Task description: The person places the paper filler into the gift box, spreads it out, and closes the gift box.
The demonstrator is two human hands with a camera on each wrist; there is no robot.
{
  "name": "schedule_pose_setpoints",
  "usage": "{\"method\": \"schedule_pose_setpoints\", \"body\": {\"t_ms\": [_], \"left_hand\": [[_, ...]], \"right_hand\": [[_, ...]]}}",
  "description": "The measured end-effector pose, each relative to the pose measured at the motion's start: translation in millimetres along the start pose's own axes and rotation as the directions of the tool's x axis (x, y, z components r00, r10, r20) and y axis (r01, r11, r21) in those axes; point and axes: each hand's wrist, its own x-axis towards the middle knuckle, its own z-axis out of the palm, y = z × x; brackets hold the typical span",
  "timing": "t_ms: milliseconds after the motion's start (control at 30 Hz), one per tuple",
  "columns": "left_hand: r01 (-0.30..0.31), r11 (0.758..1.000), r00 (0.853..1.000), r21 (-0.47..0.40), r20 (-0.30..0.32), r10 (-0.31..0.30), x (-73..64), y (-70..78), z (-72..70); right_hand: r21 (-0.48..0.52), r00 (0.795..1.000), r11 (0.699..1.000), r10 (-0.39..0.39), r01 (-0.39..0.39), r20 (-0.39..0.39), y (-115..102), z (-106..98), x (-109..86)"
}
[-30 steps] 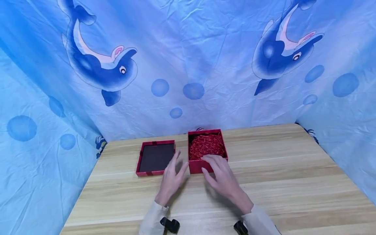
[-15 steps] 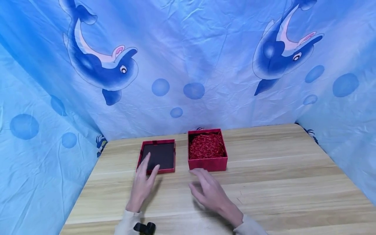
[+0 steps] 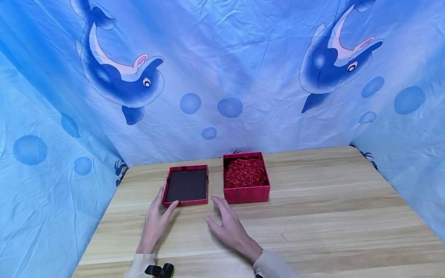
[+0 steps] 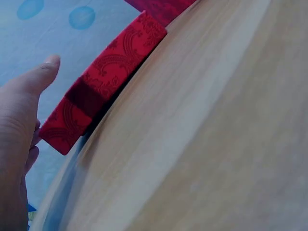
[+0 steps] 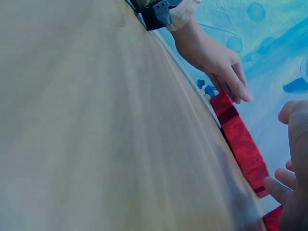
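A shallow red box lid (image 3: 187,202) with a dark lining lies inside up on the table. At its near left corner is my left hand (image 3: 153,226); the fingers run along the lid's left side and the thumb (image 4: 45,72) stands raised off the patterned front wall (image 4: 108,79). My right hand (image 3: 229,227) hovers near the lid's front right corner with fingers spread and nothing held. Beyond that hand stands a deeper red box (image 3: 246,195), filled with red shredded paper (image 3: 245,172).
The wooden table (image 3: 330,200) carries a few thin red shreds (image 3: 284,235) right of my right hand. A blue curtain (image 3: 257,85) with dolphins hangs behind the table and along both sides. A black camera mount (image 3: 160,270) is strapped at my left wrist.
Both hands have moved left, away from the front of the box. The left hand passed over the lid to its left corner; the right hand now sits near the lid's right corner.
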Motion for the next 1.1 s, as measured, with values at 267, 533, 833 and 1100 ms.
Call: {"method": "schedule_pose_setpoints", "body": {"t_ms": [267,533,833,1100], "left_hand": [[0.039,0.999,0.998,0.021,0.056,-0.040,3.9,-8.2,-1.7],[0.073,0.997,0.994,0.039,0.076,-0.075,8.4,-19.7,-6.2],[0.061,0.997,0.996,0.050,0.069,-0.064,12.6,-20.4,-3.0],[0.068,0.997,0.995,0.044,0.077,-0.071,14.4,-20.5,-2.6]], "right_hand": [[0.013,0.992,0.992,0.123,-0.123,0.008,12,21,13.2],[0.067,0.977,0.975,0.210,-0.212,0.031,16,30,30.7],[0.043,0.967,0.966,0.253,-0.254,0.022,21,37,42.9],[0.045,0.974,0.973,0.225,-0.225,0.010,24,41,50.9]]}}
